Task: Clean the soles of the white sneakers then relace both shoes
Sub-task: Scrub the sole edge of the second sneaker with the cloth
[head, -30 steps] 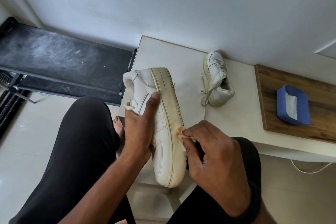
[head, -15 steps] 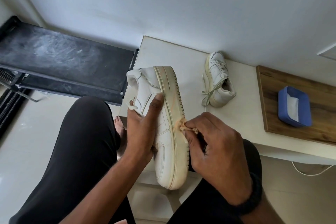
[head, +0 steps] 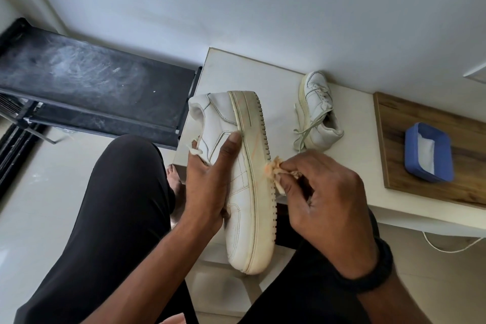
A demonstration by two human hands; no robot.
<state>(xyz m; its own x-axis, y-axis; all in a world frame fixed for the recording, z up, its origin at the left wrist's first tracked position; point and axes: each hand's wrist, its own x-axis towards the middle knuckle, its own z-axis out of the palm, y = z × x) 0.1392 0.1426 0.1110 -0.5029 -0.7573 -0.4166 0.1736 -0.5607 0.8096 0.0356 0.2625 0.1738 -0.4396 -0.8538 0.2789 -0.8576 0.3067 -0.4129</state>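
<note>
While the left hand (head: 207, 181) grips a white sneaker (head: 236, 179) by its upper, thumb laid along the side near the sole edge, the shoe is held on its side over the lap, toe toward the person. The right hand (head: 323, 200) pinches a small crumpled cloth (head: 273, 169) against the yellowed sole rim about midway along. A second sneaker (head: 318, 110), laces loose, lies on the white table (head: 263, 73) near the wall. Farther right, a blue tray (head: 428, 156) sits on a wooden board (head: 394, 139).
</note>
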